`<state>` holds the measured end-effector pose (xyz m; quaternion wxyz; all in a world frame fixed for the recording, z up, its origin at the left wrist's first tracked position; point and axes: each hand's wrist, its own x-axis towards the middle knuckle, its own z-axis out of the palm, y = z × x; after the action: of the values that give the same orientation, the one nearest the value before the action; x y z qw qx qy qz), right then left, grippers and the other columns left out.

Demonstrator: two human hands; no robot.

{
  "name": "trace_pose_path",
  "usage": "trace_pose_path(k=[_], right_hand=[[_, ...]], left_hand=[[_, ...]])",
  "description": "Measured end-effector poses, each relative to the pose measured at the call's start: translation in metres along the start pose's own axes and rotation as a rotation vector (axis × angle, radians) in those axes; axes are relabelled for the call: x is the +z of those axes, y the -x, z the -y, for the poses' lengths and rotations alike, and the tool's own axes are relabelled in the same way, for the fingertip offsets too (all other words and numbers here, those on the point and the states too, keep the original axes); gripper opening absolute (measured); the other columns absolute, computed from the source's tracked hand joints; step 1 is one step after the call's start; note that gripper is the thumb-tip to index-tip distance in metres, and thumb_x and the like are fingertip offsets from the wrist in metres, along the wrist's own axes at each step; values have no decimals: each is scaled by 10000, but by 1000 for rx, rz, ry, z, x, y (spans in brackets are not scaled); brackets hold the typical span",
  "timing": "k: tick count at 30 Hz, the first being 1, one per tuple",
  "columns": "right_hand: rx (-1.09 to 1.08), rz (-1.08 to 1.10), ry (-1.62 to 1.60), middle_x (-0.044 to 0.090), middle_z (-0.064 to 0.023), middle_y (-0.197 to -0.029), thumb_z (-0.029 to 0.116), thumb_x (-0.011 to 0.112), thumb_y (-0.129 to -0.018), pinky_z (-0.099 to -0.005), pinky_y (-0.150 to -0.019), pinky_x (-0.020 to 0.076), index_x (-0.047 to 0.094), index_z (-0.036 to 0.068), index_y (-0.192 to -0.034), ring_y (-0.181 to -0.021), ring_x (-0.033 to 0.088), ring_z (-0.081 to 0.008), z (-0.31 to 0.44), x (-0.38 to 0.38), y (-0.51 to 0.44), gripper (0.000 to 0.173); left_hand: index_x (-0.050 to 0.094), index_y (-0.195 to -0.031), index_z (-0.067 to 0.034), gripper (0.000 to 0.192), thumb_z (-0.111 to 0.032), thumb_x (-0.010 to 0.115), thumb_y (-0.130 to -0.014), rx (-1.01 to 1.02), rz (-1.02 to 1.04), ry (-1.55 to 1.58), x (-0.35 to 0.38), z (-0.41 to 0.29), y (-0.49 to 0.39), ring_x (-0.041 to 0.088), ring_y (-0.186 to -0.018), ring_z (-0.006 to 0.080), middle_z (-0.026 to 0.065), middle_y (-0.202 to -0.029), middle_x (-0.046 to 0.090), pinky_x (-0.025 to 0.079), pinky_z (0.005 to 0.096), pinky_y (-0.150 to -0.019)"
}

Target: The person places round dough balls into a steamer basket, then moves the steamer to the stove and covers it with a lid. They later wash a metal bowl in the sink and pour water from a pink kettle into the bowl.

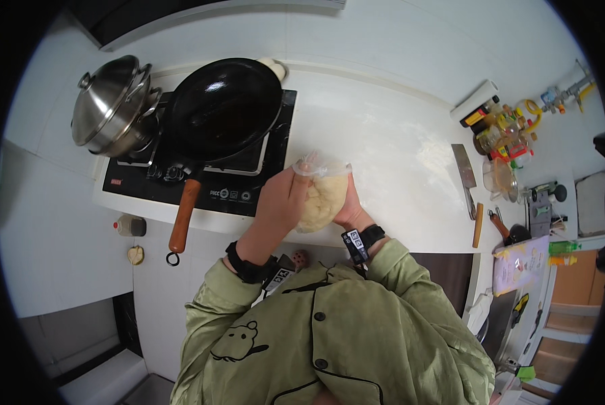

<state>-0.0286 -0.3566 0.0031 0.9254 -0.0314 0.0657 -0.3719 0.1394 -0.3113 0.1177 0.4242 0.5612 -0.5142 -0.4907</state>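
A lump of pale dough (325,205) is held up between my two hands, over the front edge of the white countertop (383,217). Clear plastic (328,168), gathered at the top, appears to wrap it; whether it is a bag or a film I cannot tell. My left hand (282,197) grips the dough from the left, its fingertips at the plastic's upper edge. On the other side my right hand (352,205) cups it, with most of its fingers hidden behind.
A black wok (224,106) rests on the cooktop (221,202), its wooden handle (185,217) jutting past the counter's front edge. Left of it stands a steel steamer pot (110,111). At right lie a cleaver (464,169), a wooden rolling pin (478,225) and bottles (505,131). Flour (434,152) dusts the counter.
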Motion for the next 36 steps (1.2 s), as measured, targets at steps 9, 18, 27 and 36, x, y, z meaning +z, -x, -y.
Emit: trace_pose_path(k=[9,18,27,36], right_hand=[[-221,2,-62,447,-88,-1406,695,225,-907,-459,-1080,320,395,118,-1401,-1292,415,-291,22,20,48,778],[-216,-63,-53,391,-93,-1453,694,191,-908,-471,-1098,303,351,130,-1430,-1317,387,-316,34,32,60,785],[-394,153,468,408,-114,-1442,669,282,-906,-506,-1103,292,391,117,-1407,-1318,392,-328,32,44,82,754],[1,122,-175,410,-127,-1438,554,240,-953,-506,-1112,281,375,102,-1410,-1327,381,-323,38,45,75,657]], left_hand=[[573,-1213,42,328,-124,570,-930,560,-98,-93,60,-61,-1,640,-1030,252,188,-1174,629,491,293,-868],[427,-1380,-17,490,37,435,-893,728,119,-469,88,-89,12,389,-1335,327,179,-1461,371,371,338,-1049],[370,-1418,-26,507,-7,412,-913,450,8,-413,77,-88,16,346,-1370,286,194,-1474,348,297,303,-1085],[394,-1398,2,459,-80,421,-947,340,-124,-313,77,-83,26,348,-1371,246,162,-1461,386,262,302,-1107]])
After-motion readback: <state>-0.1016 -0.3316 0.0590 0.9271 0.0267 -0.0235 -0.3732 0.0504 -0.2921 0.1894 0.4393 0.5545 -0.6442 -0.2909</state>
